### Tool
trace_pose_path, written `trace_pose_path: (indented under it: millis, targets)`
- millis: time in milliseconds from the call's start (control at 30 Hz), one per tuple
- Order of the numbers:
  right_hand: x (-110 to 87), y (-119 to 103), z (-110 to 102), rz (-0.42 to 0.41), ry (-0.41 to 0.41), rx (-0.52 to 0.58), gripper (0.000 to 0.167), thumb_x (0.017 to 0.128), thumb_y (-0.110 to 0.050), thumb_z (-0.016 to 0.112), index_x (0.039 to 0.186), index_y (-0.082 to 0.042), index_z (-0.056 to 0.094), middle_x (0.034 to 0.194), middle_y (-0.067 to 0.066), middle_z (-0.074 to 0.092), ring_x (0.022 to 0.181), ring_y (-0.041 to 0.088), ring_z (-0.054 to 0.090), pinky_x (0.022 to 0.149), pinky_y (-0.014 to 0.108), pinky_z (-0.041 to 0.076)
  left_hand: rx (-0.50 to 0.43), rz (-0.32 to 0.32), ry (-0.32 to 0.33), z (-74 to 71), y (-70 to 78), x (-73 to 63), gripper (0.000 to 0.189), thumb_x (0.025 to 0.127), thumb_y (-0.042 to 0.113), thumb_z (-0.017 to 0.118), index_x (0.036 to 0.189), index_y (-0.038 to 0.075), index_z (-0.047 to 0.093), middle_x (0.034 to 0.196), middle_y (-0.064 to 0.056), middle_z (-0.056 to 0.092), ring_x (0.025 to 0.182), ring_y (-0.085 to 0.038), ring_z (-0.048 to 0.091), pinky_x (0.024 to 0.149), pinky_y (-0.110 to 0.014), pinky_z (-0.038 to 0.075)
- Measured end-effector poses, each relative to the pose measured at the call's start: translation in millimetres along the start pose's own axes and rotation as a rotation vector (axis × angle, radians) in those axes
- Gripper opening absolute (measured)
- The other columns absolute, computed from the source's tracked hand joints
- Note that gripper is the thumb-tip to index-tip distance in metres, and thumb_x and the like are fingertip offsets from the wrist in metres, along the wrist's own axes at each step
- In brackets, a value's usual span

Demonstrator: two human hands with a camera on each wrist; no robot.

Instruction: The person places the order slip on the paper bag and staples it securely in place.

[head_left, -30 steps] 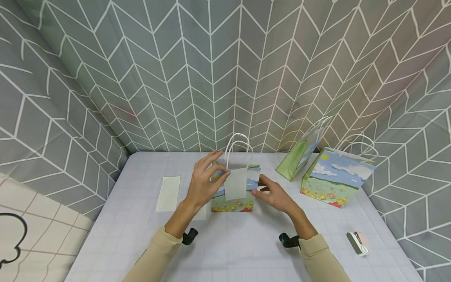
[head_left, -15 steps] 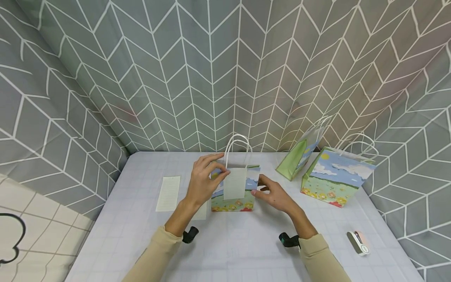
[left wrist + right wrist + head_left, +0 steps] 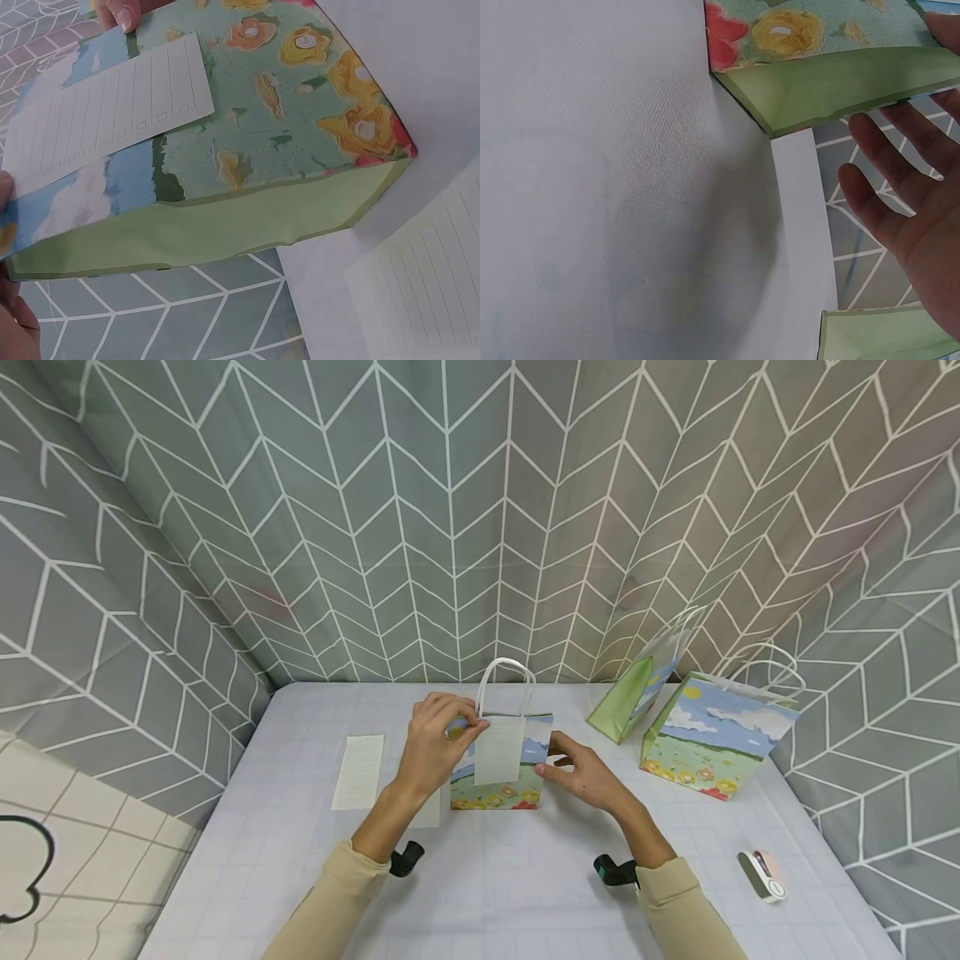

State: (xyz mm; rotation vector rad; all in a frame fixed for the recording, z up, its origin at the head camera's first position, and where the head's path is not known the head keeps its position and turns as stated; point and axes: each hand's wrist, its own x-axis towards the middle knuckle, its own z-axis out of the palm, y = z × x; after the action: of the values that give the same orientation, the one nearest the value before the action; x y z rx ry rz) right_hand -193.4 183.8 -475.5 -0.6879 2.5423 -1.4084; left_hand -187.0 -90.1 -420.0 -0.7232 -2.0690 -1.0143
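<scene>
A small paper gift bag (image 3: 491,797), printed with sky and flowers, stands upright mid-table with its white handles (image 3: 506,662) up. A lined paper slip (image 3: 499,752) lies against its front. My left hand (image 3: 435,735) pinches the slip's upper left corner together with the bag's top edge. In the left wrist view the slip (image 3: 112,112) shows ruled lines and a row of little boxes. My right hand (image 3: 588,774) grips the bag's right side, thumb in front. Its other fingers (image 3: 885,150) spread behind the green side panel (image 3: 832,86) in the right wrist view.
Two more lined slips lie left of the bag, one slip (image 3: 358,772) farther out and another slip (image 3: 426,812) partly under my left forearm. At the right stand a green-sided gift bag (image 3: 637,693) and a wider matching bag (image 3: 716,735). A stapler (image 3: 762,877) lies front right.
My left fingers have curled down lower over the bag's top edge. The two handles have come together and dropped slightly. The slip has shifted a little left and lies flatter against the bag.
</scene>
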Motion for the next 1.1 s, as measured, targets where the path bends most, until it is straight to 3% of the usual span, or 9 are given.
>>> trace_pose_path:
  millis: [300, 600, 767, 967, 1100]
  targets:
    - [0.1, 4.5, -1.5, -0.027, -0.007, -0.006, 0.033, 0.098, -0.032, 0.067, 0.126, -0.020, 0.055, 0.116, 0.005, 0.066, 0.115, 0.026, 0.061, 0.101, 0.056, 0.045, -0.006, -0.022, -0.002, 0.4, 0.5, -0.3, 0.018, 0.080, 0.015, 0.086, 0.080, 0.013, 0.067, 0.085, 0.002, 0.073, 0.091, -0.018, 0.062, 0.084, -0.043, 0.041]
    - [0.6, -1.1, -1.3, -0.035, 0.015, -0.019, 0.038, 0.097, -0.032, 0.068, 0.130, -0.018, 0.056, 0.117, 0.004, 0.066, 0.115, 0.026, 0.060, 0.101, 0.058, 0.045, -0.010, -0.038, -0.005, -0.3, 1.4, 2.3, 0.018, 0.080, 0.014, 0.087, 0.079, 0.013, 0.069, 0.081, 0.002, 0.073, 0.085, -0.018, 0.061, 0.083, -0.044, 0.040]
    - [4.7, -12.0, -1.6, -0.027, 0.074, -0.016, 0.045, 0.095, -0.035, 0.071, 0.135, -0.019, 0.057, 0.116, 0.002, 0.067, 0.114, 0.027, 0.060, 0.099, 0.057, 0.046, -0.008, -0.041, -0.011, -0.6, 1.5, 3.6, 0.018, 0.079, 0.015, 0.087, 0.078, 0.013, 0.069, 0.078, 0.002, 0.072, 0.082, -0.017, 0.061, 0.084, -0.045, 0.040]
    - [9.8, -33.8, -3.7, -0.030, 0.156, -0.001, 0.032, 0.094, -0.036, 0.072, 0.120, -0.019, 0.063, 0.111, 0.002, 0.069, 0.112, 0.033, 0.064, 0.084, 0.047, 0.055, -0.015, -0.060, -0.020, -1.3, 1.9, 5.1, 0.020, 0.078, 0.014, 0.088, 0.079, 0.014, 0.068, 0.077, 0.003, 0.072, 0.080, -0.017, 0.061, 0.084, -0.045, 0.039]
    - [15.9, -46.8, -2.5, -0.082, 0.228, 0.046, 0.032, 0.095, -0.033, 0.072, 0.124, -0.021, 0.065, 0.109, 0.001, 0.069, 0.106, 0.029, 0.066, 0.077, 0.040, 0.054, -0.025, -0.097, -0.032, -2.6, 2.1, 6.1, 0.023, 0.079, 0.015, 0.087, 0.083, 0.012, 0.065, 0.079, 0.001, 0.071, 0.081, -0.016, 0.062, 0.085, -0.045, 0.039]
